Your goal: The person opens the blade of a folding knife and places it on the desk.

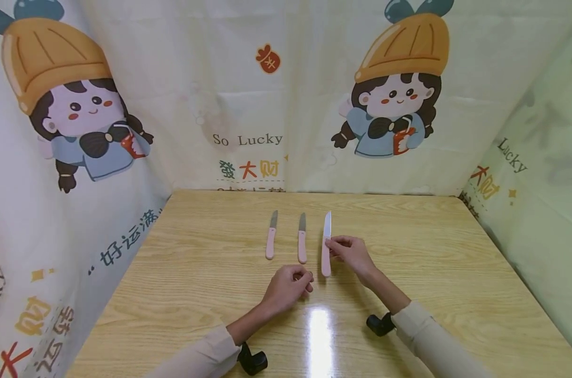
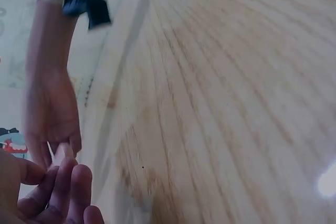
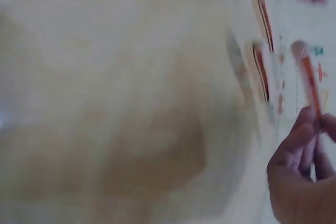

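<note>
Between its thumb and fingers my right hand (image 1: 354, 254) pinches a pink-handled knife (image 1: 326, 260), blade pointing away from me. In the right wrist view the handle end of this knife (image 3: 311, 80) sticks out from the blurred right hand (image 3: 304, 166). Two matching knives, one in the middle (image 1: 302, 247) and one at the left (image 1: 270, 243), lie side by side on the wooden table (image 1: 210, 294), blades away from me. My left hand (image 1: 288, 286) hovers nearer to me than the middle knife, fingers loosely bent with nothing in them; the left wrist view shows the same hand (image 2: 58, 192).
A pale curtain (image 1: 182, 94) with cartoon figures and lettering surrounds the table's back and sides. Black camera mounts sit on the left wrist (image 1: 252, 361) and the right wrist (image 1: 380, 324). A bright light reflection lies on the near part of the table.
</note>
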A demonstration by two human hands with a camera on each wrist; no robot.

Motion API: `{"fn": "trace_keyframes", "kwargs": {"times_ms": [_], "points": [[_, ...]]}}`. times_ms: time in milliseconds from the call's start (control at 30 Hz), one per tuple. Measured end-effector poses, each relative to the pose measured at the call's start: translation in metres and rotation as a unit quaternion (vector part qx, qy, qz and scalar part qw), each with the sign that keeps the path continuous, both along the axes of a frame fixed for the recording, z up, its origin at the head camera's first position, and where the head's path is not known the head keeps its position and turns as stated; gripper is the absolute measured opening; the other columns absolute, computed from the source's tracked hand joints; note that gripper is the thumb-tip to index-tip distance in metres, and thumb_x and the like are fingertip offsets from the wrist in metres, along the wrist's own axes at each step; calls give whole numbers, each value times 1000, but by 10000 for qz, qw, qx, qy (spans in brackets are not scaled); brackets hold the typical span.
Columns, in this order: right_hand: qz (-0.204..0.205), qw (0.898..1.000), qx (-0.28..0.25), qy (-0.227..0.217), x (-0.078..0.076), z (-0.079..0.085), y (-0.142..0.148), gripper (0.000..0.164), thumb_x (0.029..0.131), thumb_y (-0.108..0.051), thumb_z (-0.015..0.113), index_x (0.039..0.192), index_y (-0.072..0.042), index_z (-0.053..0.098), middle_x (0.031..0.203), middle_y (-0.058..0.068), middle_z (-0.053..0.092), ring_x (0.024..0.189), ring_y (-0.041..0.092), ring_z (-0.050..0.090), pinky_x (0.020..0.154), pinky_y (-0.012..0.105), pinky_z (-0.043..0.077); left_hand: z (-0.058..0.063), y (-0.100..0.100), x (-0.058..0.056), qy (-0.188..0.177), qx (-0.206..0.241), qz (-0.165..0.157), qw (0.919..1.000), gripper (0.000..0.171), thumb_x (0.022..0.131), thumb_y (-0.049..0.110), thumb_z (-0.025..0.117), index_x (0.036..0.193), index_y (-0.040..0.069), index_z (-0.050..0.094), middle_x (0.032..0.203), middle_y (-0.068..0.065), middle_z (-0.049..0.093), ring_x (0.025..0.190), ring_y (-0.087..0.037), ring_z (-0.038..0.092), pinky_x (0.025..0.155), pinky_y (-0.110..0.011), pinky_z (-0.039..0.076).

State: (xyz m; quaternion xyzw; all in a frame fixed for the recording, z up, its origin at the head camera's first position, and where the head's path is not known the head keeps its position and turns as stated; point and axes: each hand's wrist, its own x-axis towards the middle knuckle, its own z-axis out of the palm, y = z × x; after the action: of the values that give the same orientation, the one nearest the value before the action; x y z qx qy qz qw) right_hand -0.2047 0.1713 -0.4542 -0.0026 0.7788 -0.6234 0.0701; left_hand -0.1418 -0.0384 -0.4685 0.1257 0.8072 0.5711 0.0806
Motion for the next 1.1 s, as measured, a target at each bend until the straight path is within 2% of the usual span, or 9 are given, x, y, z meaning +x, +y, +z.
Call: {"fn": "trace_keyframes", "kwargs": {"times_ms": [167,267,400,533,667,867,1100], "points": [[-133,9946,1022,144,-24,-3,4,28,99,-15,68,109,11,72,85,12,73,76,22,68,66,32,54,2,-4,0,-26,10,-101,9999,27,103,21,59,94,1,74,74,1,69,68,-26,69,54,-24,46],[-19,9869,1587,284,-31,-6,6,25,98,-11,67,104,13,73,81,15,73,73,24,70,65,31,54,6,-7,-1,34,47,8,10000,27,103,21,59,94,0,74,74,0,69,70,-28,69,57,-26,49],[-64,9746,2204,384,-32,-10,8,23,98,-10,67,98,12,75,75,13,72,70,23,69,64,29,51,5,-11,-2,35,83,63,9999,27,103,19,59,93,-2,73,74,-2,69,71,-30,69,59,-26,51],[-150,9688,2437,434,-33,-15,8,24,99,-13,66,96,8,76,73,8,70,69,19,65,60,28,48,4,-19,-3,-16,71,-27,10000,27,104,18,58,94,-2,73,75,-2,69,72,-29,69,62,-29,53],[-197,9624,2638,624,-35,-17,6,25,101,-17,65,93,5,75,75,7,68,67,20,61,58,31,47,10,-32,-10,41,326,-1,9995,27,104,17,58,96,-6,72,77,-6,69,73,-32,69,68,-38,57],[-293,9520,2941,798,-38,-21,4,28,102,-20,63,94,5,71,81,10,68,71,22,63,63,38,52,19,-56,-24,31,538,373,9978,24,104,10,58,95,-8,70,77,-12,68,73,-35,68,71,-49,57],[-274,9424,3226,837,-42,-29,1,27,103,-19,62,93,6,69,80,11,67,71,24,63,65,41,53,14,-70,-26,14,412,694,9967,20,102,2,56,93,-8,70,77,-19,67,73,-43,67,72,-56,55]]}}
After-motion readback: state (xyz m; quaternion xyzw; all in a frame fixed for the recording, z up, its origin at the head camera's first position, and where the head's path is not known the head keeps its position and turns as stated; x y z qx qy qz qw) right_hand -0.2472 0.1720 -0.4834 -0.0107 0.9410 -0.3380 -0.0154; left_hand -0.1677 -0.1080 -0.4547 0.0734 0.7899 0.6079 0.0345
